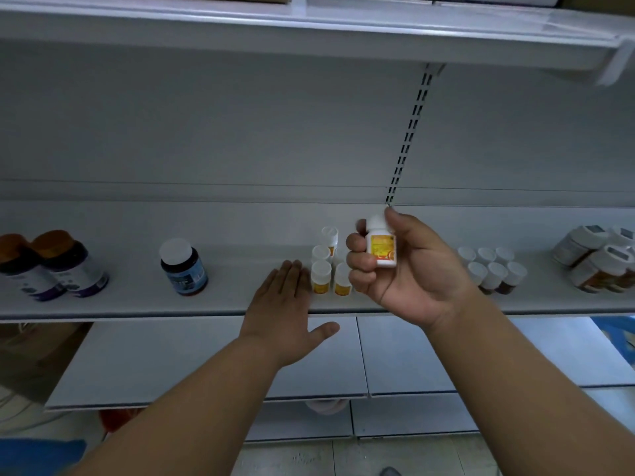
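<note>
holding: right hand (405, 269) grips a small white plastic bottle with a yellow label (380, 247), upright, in the air over the front edge of the long grey metal shelf (120, 304), near its middle.
resting: left hand (285, 304) lies flat across that front edge, fingers straight, just beside a cluster of matching white-capped bottles (323, 276).
standing: dark round jar with a white lid (184, 269), toward the left end.

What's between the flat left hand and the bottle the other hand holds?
A cluster of small white-capped bottles stands on the shelf between the left hand and the held bottle, in the head view.
</note>
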Demonstrator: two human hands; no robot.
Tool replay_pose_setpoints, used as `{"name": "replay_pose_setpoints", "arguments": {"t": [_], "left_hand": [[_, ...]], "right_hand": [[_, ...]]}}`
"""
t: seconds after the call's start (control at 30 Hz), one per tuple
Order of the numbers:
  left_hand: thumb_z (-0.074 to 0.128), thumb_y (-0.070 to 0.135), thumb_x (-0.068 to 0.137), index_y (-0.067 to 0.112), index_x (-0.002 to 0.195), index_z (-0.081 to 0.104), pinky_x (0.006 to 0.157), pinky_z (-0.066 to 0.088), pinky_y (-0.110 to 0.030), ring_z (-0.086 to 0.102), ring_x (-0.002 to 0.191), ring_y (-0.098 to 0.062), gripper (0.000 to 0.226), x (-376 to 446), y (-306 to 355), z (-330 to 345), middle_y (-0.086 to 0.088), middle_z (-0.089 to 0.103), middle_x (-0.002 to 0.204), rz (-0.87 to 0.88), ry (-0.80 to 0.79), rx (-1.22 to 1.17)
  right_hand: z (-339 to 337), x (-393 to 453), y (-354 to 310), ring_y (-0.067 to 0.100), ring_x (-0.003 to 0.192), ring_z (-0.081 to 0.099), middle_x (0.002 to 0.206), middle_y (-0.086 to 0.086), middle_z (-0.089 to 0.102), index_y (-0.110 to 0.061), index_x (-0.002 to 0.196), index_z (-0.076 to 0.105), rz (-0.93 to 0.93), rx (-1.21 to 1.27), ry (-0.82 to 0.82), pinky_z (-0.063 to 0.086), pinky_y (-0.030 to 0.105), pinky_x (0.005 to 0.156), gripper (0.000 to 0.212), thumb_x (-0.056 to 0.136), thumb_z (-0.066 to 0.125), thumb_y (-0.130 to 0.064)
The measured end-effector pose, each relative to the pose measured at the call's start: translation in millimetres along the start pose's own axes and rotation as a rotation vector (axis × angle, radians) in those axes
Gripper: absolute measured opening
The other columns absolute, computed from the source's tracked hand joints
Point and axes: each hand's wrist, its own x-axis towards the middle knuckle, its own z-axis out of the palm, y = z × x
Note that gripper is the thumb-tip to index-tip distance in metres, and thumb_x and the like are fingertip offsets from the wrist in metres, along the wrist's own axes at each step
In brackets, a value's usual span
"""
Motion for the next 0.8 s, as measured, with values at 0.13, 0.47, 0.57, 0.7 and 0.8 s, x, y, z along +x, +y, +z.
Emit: {"name": "replay_pose_setpoints", "arguments": {"t": [0.13, 0.47, 0.57, 0.7, 0.8], "left_hand": [[0.015, 0.087, 0.076, 0.011, 0.157, -0.004, 0.120, -0.009, -0.035, -0.005, 0.153, -0.024, 0.113, -0.2, -0.1, -0.7, -0.009, -0.001, 0.166, 0.005, 0.004, 0.006], [0.011, 0.087, 0.076, 0.010, 0.157, -0.003, 0.118, -0.011, -0.035, -0.008, 0.153, -0.024, 0.113, 0.2, 0.0, -0.5, -0.010, -0.003, 0.166, -0.002, -0.005, 0.029], [0.009, 0.087, 0.075, 0.010, 0.157, -0.003, 0.119, -0.009, -0.036, -0.008, 0.153, -0.024, 0.113, -0.1, 0.1, -0.2, -0.010, -0.003, 0.166, -0.006, -0.013, 0.029], [0.013, 0.086, 0.076, 0.010, 0.157, -0.004, 0.119, -0.010, -0.035, -0.008, 0.153, -0.023, 0.112, -0.9, 0.6, -0.7, -0.009, -0.003, 0.166, -0.011, -0.015, 0.025], [0.016, 0.087, 0.079, 0.011, 0.158, -0.003, 0.119, -0.010, -0.035, -0.006, 0.153, -0.024, 0.111, -1.1, 0.5, -0.8, -0.009, -0.001, 0.166, -0.006, -0.007, 0.022]], "right_hand": [[-1.4, -1.7, 0.6, 0.021, 0.071, 0.057, 0.090, 0.013, 0.058, 0.000, 0.106, 0.061, 0.030, -0.020, -0.028, 0.046, 0.027, 0.059, 0.041, 0.088, 0.047, -0.034], [3.9, -5.8, 1.7, 0.025, 0.078, 0.063, 0.091, 0.013, 0.063, -0.003, 0.109, 0.059, 0.032, -0.147, -0.006, 0.051, 0.030, 0.064, 0.038, 0.090, 0.049, -0.035], [5.6, -6.8, 4.3, 0.023, 0.072, 0.062, 0.083, 0.010, 0.062, -0.010, 0.098, 0.056, -0.011, -0.193, -0.020, 0.051, 0.031, 0.062, 0.032, 0.082, 0.065, -0.037], [8.0, -8.8, 2.5, 0.023, 0.076, 0.056, 0.091, 0.014, 0.059, -0.002, 0.123, 0.054, 0.054, -0.116, -0.013, 0.048, 0.030, 0.066, 0.049, 0.089, 0.047, -0.037], [8.7, -11.9, 3.3, 0.026, 0.082, 0.061, 0.096, 0.015, 0.061, 0.000, 0.120, 0.056, 0.050, -0.156, 0.005, 0.052, 0.031, 0.067, 0.043, 0.091, 0.046, -0.030]]}}
